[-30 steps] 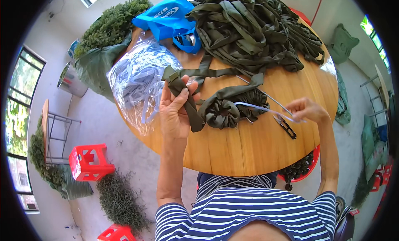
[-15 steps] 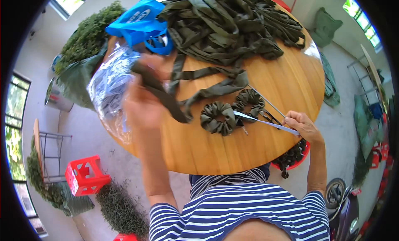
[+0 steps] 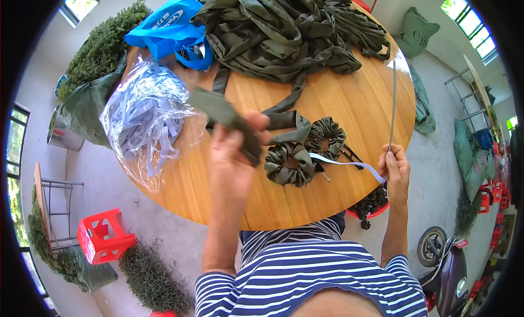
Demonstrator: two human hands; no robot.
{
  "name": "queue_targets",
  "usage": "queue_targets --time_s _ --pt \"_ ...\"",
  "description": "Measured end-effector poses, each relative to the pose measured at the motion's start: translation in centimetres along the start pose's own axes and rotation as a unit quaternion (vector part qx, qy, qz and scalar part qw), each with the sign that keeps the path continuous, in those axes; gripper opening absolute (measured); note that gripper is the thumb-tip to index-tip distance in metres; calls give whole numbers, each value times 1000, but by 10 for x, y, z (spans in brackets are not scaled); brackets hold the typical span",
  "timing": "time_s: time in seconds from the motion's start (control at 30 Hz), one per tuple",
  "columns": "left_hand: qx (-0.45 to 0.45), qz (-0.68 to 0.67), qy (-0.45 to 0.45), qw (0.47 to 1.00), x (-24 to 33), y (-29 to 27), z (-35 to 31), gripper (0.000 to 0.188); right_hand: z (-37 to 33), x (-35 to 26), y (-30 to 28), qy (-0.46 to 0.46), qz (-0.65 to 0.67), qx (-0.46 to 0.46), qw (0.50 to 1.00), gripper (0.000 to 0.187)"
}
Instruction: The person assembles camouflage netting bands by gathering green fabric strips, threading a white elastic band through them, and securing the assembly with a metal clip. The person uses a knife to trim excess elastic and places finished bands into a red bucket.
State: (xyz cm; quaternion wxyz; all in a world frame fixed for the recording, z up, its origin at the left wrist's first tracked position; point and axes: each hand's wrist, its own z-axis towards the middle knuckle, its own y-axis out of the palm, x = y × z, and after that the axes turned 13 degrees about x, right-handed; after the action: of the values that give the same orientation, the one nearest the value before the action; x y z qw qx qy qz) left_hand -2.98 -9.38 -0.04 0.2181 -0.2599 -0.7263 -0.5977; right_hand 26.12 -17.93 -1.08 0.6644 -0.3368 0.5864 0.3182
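Observation:
My left hand [image 3: 232, 147], somewhat smeared by motion, is closed on a dark olive fabric strip [image 3: 221, 112] over the table's middle. At the right edge my right hand [image 3: 395, 167] grips a thin metal rod [image 3: 393, 104], which points up and away. A white elastic band [image 3: 349, 163] runs from the scrunchies to my right fingers; whether they pinch its end I cannot tell. Two olive scrunchies, one nearer [image 3: 277, 172] and one behind it [image 3: 339, 135], lie between my hands. Beside them rests a small black tool [image 3: 352, 157], partly hidden by the band.
A large heap of olive strips [image 3: 273, 38] covers the far side of the round wooden table [image 3: 305, 205]. A clear plastic bag of white elastic [image 3: 144, 115] and a blue bag [image 3: 164, 30] lie left. A red stool [image 3: 106, 238] stands on the floor.
My left hand has moved right and nearer with the fabric strip, toward the scrunchies. The rod in my right hand has swung from leaning left to nearly upright in the picture. The elastic hangs slacker.

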Motion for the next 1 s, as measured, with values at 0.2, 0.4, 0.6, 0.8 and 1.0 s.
queue_targets --time_s 0.2,0.4,0.6,0.8,1.0 --pt "-26 40 -63 997 -36 9 -30 45 -5 -29 73 30 40 -106 993 13" --pt "-19 195 29 980 -50 9 -42 52 -8 -55 127 71 -14 -222 972 26" --pt "-29 358 67 931 -56 3 -46 53 11 -27 134 112 7 -320 941 17" --pt "-4 339 127 932 -54 4 -39 52 9 -26 132 264 258 -256 893 13" --pt "-18 257 34 966 -51 5 -37 47 18 -17 127 297 297 -288 861 7"
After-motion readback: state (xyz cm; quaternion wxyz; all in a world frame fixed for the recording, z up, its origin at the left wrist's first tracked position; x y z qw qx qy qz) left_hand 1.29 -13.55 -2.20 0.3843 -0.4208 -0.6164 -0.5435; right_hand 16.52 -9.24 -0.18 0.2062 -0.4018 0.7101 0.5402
